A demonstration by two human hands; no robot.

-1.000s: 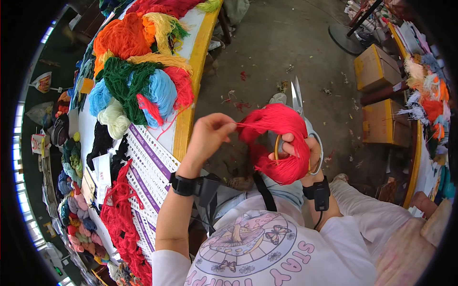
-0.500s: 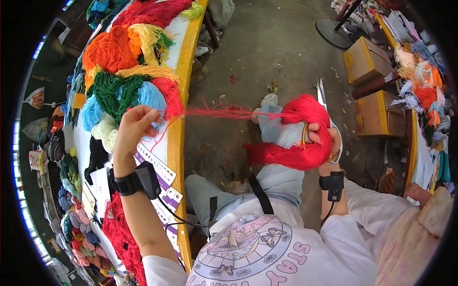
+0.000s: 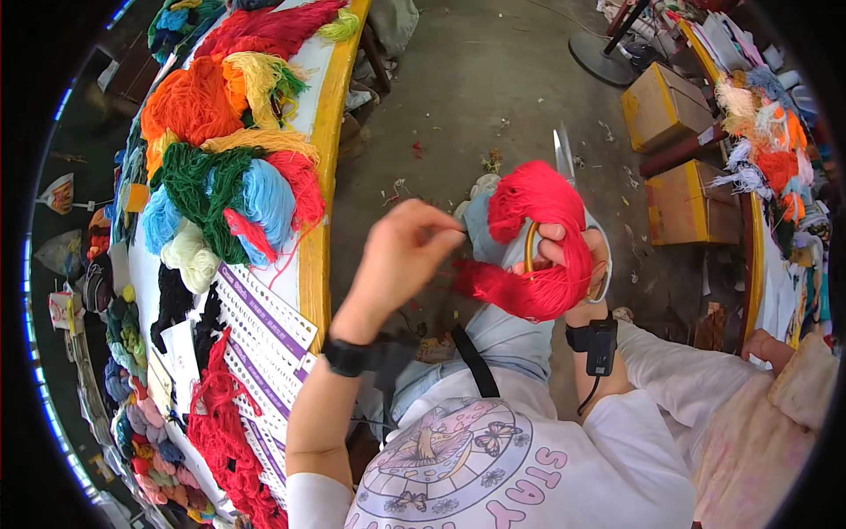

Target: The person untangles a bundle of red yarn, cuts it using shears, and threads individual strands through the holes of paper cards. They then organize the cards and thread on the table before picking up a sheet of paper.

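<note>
My right hand grips a thick bundle of red yarn together with a pair of scissors, whose yellow handle loop shows by my fingers and whose blade points up. My left hand is just left of the bundle with fingertips pinched; what it pinches is too thin to make out. Both wrists carry black bands.
A long yellow-edged table on my left holds heaps of orange, green, blue, white and red yarn and perforated white cards. Cardboard boxes and a second yarn-covered table stand at the right. Another person's arm is at the right edge.
My left hand had pulled a red strand out to the table on the left; it has now come back to the bundle. The right hand with yarn and scissors stayed roughly in place.
</note>
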